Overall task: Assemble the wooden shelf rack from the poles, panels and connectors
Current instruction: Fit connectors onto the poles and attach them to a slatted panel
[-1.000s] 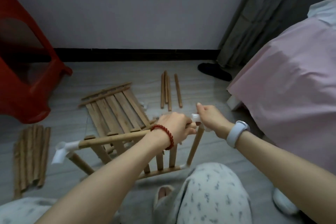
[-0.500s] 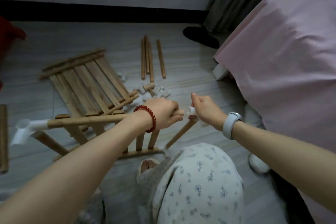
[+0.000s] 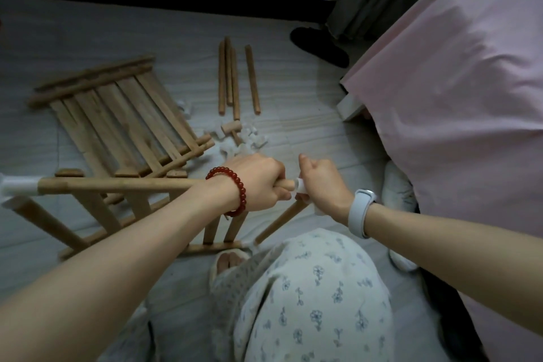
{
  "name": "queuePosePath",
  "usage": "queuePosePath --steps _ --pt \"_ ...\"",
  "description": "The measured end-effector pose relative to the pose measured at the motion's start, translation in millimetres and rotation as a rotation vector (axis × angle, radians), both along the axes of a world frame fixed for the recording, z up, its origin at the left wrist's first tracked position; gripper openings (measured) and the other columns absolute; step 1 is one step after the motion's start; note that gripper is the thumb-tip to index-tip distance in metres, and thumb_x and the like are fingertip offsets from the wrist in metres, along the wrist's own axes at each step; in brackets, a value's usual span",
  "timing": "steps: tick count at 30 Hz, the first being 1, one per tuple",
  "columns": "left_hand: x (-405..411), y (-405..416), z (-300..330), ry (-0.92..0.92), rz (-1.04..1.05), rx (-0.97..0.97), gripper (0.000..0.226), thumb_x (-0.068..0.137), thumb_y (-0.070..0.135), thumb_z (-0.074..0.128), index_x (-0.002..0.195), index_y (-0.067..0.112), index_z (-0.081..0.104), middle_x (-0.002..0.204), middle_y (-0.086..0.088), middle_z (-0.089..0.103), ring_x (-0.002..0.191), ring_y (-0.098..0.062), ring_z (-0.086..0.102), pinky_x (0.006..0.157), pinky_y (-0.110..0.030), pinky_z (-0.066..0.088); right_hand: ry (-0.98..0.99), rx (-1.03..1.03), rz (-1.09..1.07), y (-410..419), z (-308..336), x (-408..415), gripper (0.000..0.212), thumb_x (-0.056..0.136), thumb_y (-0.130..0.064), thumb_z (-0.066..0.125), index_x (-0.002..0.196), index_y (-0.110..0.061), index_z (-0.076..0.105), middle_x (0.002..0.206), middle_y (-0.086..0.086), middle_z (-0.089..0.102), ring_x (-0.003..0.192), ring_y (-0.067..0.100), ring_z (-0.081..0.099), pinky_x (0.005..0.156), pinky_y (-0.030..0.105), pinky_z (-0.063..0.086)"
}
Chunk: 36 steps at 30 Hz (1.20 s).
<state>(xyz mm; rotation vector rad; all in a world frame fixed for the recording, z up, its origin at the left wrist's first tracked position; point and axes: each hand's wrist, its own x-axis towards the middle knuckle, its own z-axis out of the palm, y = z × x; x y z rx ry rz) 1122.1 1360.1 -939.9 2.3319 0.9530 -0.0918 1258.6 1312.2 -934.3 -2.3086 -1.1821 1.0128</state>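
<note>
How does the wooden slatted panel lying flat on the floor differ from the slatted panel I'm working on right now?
The wooden slatted panel on the floor lies flat and loose; the slatted panel in the frame stands tilted. The floor panel is untouched, while the left hand grips the frame panel's top pole and the right hand pinches a white plastic connector at its end. Both are light wood slats between round rails.

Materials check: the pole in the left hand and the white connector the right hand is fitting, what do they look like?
Pole: looks like unfinished light wood, matte tan with faint grain streaks. White connector: probably moulded plastic, smooth and slightly translucent; mostly hidden under the right hand, so uncertain. The left hand grips the pole's end.
</note>
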Motion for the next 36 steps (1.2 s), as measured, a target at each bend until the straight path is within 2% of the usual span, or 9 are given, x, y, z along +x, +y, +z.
queuePosePath --steps 4,8,14,17,20,26,28,31,36 --pt "-2.4 -0.9 -1.0 0.005 0.008 -0.014 0.030 0.086 0.053 0.052 0.091 0.025 0.061 0.079 0.007 0.060 0.075 -0.013 0.054 0.058 -0.027 0.037 -0.069 0.035 0.071 -2.5 -1.3 -3.2 0.050 0.100 -0.032 0.030 0.060 -0.009 0.048 0.060 0.010 0.059 0.059 0.030 0.067 0.071 0.050 0.054" --pt "-3.9 1.2 -1.8 0.027 0.008 -0.067 0.031 0.085 0.053 0.053 0.092 0.026 0.065 0.077 0.008 0.061 0.074 -0.011 0.056 0.056 -0.026 0.039 -0.133 0.063 0.122 -1.5 -2.1 -5.9 0.048 0.101 -0.035 0.028 0.063 -0.014 0.049 0.057 0.006 0.059 0.057 0.027 0.066 0.071 0.046 0.053" --pt "-4.5 -0.9 0.4 -0.018 0.037 -0.327 0.040 0.086 0.054 0.050 0.068 0.022 0.066 0.068 0.004 0.068 0.066 -0.015 0.061 0.063 -0.032 0.049 -0.174 0.104 0.178 -12.1 -4.2 -7.2 0.042 0.101 -0.033 0.027 0.064 -0.022 0.043 0.061 0.001 0.054 0.059 0.021 0.059 0.068 0.041 0.050" --pt "-3.5 2.1 3.7 -0.043 0.103 -0.420 0.036 0.087 0.051 0.053 0.069 0.023 0.066 0.055 0.012 0.060 0.054 -0.005 0.050 0.054 -0.023 0.038 -0.103 0.087 0.148 -10.3 -3.5 -7.0 0.038 0.101 -0.034 0.027 0.068 -0.022 0.043 0.065 0.003 0.054 0.058 0.026 0.062 0.059 0.038 0.052" --pt "-3.2 0.8 6.4 -0.048 0.072 -0.439 0.033 0.090 0.047 0.052 0.071 0.024 0.065 0.056 0.013 0.059 0.054 0.000 0.048 0.054 -0.020 0.034 -0.066 0.089 0.127 -10.9 -2.8 -5.5 0.038 0.101 -0.034 0.028 0.070 -0.018 0.044 0.067 0.004 0.052 0.058 0.025 0.060 0.049 0.029 0.045" --pt "-3.0 -6.3 5.0 -0.065 0.120 -0.491 0.035 0.088 0.043 0.055 0.062 0.021 0.063 0.050 0.011 0.058 0.054 -0.007 0.047 0.058 -0.023 0.037 -0.049 0.097 0.130 -19.8 -6.0 -7.0 0.034 0.100 -0.034 0.027 0.073 -0.020 0.043 0.069 0.004 0.052 0.063 0.029 0.061 0.064 0.049 0.056" --pt "-2.6 -8.3 8.1 -0.052 0.174 -0.513 0.041 0.087 0.046 0.053 0.060 0.016 0.062 0.052 0.008 0.058 0.056 -0.011 0.047 0.059 -0.025 0.039 -0.005 0.095 0.081 -21.8 -9.0 -6.0 0.032 0.100 -0.032 0.027 0.074 -0.022 0.043 0.072 0.004 0.051 0.061 0.025 0.059 0.062 0.047 0.057" --pt "-1.1 -12.9 11.8 0.021 0.155 -0.425 0.057 0.086 0.062 0.042 0.081 0.012 0.070 0.064 0.005 0.062 0.063 -0.011 0.054 0.067 -0.028 0.045 0.174 0.093 -0.072 -21.8 -13.5 -5.3 0.026 0.099 -0.026 0.028 0.079 -0.023 0.043 0.075 0.003 0.052 0.062 0.017 0.056 0.058 0.034 0.052" --pt "8.4 -9.1 22.0 0.174 0.137 -0.378 0.051 0.089 0.060 0.039 0.087 0.018 0.068 0.066 0.008 0.059 0.073 -0.012 0.059 0.069 -0.025 0.047 0.445 0.174 -0.340 -17.7 -16.2 -0.9 0.015 0.097 -0.015 0.032 0.091 -0.014 0.045 0.062 0.007 0.052 0.053 0.022 0.049 0.051 0.027 0.037"
